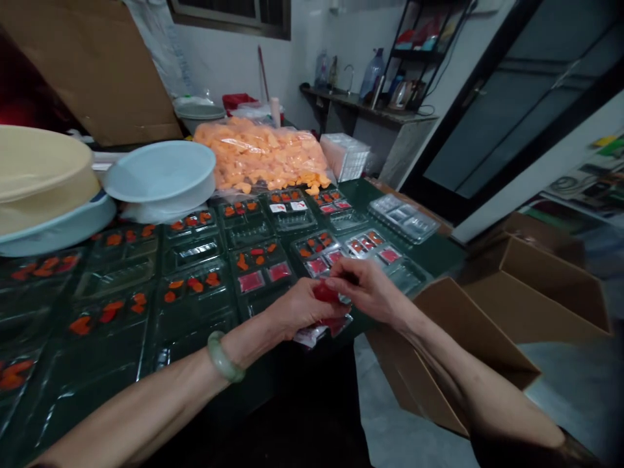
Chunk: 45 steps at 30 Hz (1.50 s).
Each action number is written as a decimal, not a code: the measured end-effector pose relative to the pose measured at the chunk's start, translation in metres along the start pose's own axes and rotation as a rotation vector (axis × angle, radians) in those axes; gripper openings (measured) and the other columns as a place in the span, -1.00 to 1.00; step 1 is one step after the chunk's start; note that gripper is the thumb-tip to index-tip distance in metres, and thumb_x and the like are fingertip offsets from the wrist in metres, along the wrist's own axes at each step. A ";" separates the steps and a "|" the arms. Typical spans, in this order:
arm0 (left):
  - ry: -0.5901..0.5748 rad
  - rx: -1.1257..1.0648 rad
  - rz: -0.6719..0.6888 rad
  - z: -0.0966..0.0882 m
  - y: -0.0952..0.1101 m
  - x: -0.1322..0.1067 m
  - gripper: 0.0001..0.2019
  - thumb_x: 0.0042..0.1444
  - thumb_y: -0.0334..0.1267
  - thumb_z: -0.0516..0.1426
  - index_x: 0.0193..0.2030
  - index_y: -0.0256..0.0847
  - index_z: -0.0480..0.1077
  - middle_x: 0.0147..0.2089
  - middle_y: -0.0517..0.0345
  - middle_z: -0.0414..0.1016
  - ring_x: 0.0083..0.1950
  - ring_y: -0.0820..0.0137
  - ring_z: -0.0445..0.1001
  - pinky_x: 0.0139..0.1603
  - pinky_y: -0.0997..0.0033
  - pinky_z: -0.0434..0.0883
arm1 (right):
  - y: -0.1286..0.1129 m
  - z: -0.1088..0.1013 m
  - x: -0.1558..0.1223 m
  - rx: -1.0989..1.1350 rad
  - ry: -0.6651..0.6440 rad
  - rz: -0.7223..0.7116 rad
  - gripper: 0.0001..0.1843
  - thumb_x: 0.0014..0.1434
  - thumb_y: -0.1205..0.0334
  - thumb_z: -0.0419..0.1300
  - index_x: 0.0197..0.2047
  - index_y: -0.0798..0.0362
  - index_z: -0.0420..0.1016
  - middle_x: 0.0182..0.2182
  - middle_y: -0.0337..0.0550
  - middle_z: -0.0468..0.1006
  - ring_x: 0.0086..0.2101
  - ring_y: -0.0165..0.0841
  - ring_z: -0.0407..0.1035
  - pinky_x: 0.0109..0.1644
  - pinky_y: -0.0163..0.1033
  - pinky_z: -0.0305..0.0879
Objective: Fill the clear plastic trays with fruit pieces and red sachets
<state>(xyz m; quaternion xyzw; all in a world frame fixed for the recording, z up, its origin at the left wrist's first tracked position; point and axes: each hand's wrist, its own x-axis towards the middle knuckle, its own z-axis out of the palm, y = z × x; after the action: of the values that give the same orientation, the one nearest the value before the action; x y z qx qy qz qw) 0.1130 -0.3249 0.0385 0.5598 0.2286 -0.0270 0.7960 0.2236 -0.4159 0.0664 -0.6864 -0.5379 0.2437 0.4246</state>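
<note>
Both hands are meeting at the near edge of the tabletop (441, 255), over its right end.

- Left hand (303, 305): fingers are curling closed around a bundle of sachets (319, 333), whose red and clear ends are sticking out below the palm. A pale green bangle (224, 357) is sitting on this wrist.
- Right hand (369, 286): thumb and fingertips are pinching the top red sachet (325, 292), which is lying between the two hands and touching both.

Clear plastic trays (258, 266) are covering the dark green tabletop in rows. Many are holding orange pieces, and those nearest the hands are also carrying red sachets. An empty clear tray (404, 218) is lying at the far right.

At the back, a large bag of orange pieces (263, 156) is resting beside a pale blue basin (160, 172). A cream basin (41, 169) is sitting at the far left. An open cardboard box (487, 325) is standing on the floor, just beside the right forearm.
</note>
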 end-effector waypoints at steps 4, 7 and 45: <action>0.018 -0.085 -0.078 -0.009 -0.001 -0.004 -0.78 -0.25 -0.29 0.34 -0.51 -0.32 0.40 -0.62 0.20 0.41 -0.66 0.58 0.31 -0.65 0.63 0.20 | 0.025 -0.043 -0.008 0.170 0.286 0.156 -0.72 0.03 0.04 0.17 -0.48 0.11 0.39 -0.61 -0.26 0.36 -0.61 -0.52 0.12 -0.56 -0.40 0.04; 0.030 -0.176 -0.098 -0.021 0.004 -0.006 -0.80 -0.09 -0.20 0.25 -0.40 -0.26 0.38 -0.60 0.17 0.43 -0.74 0.53 0.27 -0.76 0.60 0.14 | 0.061 -0.079 -0.012 0.246 0.530 0.353 -0.69 -0.17 0.03 0.28 -0.57 0.09 0.35 -0.71 -0.30 0.28 -0.69 -0.54 0.04 -0.63 -0.39 -0.05; 0.425 -0.715 0.427 -0.133 -0.003 -0.150 -0.87 0.19 -0.29 0.01 -0.34 -0.31 0.25 -0.40 0.07 0.34 -0.55 0.57 0.32 -0.75 0.69 0.14 | -0.020 0.092 0.068 0.667 0.132 0.158 -0.74 -0.22 0.28 0.34 -0.40 0.08 0.39 -0.75 -0.39 0.30 -0.71 -0.54 0.15 -0.69 -0.44 0.03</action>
<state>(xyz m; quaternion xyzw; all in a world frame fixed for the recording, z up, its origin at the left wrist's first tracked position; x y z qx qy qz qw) -0.0668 -0.2382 0.0594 0.2782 0.2612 0.3332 0.8622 0.1611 -0.3209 0.0436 -0.5637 -0.3452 0.3933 0.6390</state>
